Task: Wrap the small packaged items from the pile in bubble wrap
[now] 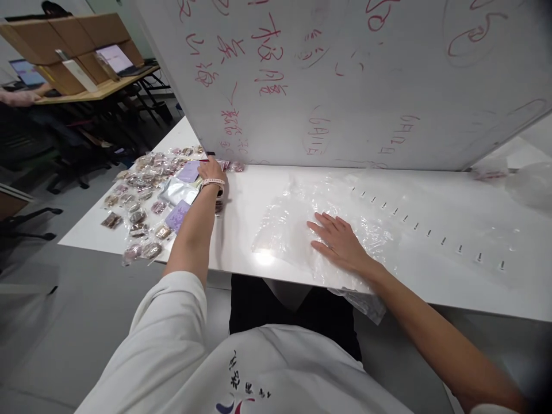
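Note:
My left hand [210, 169], with a pale strap on its wrist, reaches to the back of a pile of small wrapped packets [144, 181]. Its fingers are bent beside a light purple packet [188, 171] and the lower corner of the whiteboard; a small dark thing shows at the fingertips, too small to name. Nearer me in the pile lie a silver pouch [179, 190] and another purple packet [177, 216]. Spread flat on a clear plastic sheet or bag [280, 224] is my right hand [338, 241], fingers apart and holding nothing.
A whiteboard [345, 86] with red writing stands along the table's [239, 230] back edge. Several small screws [416, 226] form a slanting row at right. A clear bag [366, 305] hangs over the front edge. Far left, a person's arm [21, 98] rests at a desk with laptops.

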`<state>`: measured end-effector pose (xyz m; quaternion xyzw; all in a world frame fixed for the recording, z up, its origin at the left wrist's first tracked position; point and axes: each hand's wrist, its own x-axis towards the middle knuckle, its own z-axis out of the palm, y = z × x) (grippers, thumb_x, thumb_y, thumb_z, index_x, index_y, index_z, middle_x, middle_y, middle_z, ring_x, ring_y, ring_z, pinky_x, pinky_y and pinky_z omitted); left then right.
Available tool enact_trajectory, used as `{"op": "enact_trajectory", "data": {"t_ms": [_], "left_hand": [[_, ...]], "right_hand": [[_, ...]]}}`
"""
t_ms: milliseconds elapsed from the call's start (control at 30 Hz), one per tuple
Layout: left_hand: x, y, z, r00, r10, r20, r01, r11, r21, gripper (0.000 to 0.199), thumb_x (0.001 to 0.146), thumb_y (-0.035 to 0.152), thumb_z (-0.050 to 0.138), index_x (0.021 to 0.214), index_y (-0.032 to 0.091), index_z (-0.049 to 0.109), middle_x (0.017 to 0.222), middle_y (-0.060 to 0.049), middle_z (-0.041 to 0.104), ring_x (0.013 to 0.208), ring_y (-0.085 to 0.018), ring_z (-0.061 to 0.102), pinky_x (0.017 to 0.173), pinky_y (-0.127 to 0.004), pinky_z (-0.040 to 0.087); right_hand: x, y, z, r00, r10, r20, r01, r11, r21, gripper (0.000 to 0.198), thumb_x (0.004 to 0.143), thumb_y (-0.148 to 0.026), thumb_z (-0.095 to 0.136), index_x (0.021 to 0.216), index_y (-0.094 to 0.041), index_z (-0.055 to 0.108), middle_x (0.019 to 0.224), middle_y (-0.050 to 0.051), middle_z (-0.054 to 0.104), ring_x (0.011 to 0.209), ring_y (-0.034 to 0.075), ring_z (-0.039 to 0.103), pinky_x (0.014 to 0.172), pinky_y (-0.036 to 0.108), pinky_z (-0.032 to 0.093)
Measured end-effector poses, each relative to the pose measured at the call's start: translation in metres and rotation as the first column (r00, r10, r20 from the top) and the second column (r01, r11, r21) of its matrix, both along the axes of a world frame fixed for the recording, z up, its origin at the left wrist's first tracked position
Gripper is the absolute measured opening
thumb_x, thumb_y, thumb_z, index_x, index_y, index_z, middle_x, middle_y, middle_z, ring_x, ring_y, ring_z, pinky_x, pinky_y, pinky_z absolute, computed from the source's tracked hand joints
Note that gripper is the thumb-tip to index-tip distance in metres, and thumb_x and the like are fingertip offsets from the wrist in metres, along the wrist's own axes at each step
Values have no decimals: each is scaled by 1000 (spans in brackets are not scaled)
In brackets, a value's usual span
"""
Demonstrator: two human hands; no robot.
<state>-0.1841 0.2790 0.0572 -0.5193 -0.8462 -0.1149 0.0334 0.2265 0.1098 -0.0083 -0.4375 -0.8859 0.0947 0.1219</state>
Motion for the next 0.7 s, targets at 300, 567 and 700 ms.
{"op": "enact_trajectory", "data": {"t_ms": [300,567,700], "left_hand": [[-40,37,7,856,-484,-183,456,873,-176,54,78,5,47,131,4,57,129,-25,61,131,-36,45,106,-48,34],[-40,53,7,878,-435,-201,349,868,-353,50,77,20,63,124,2,61,134,-21,59,130,-38,43,108,-50,33],[-40,56,12,879,-434,-197,336,857,-390,54,77,30,70,124,5,60,137,-19,56,133,-38,38,109,-50,33]], "right_hand": [[1,0,2,1000,11,-15,-11,1000,2,55,102,-57,34,155,-41,34,164,-1,30,153,28,25,123,56,26],[0,0,5,1000,-3,-10,3,999,-40,54,102,-58,34,154,-41,34,165,-2,28,154,26,22,124,55,24],[0,0,7,1000,-2,-20,1,998,-61,54,102,-59,33,154,-43,33,166,-4,26,154,26,21,125,55,22]]}}
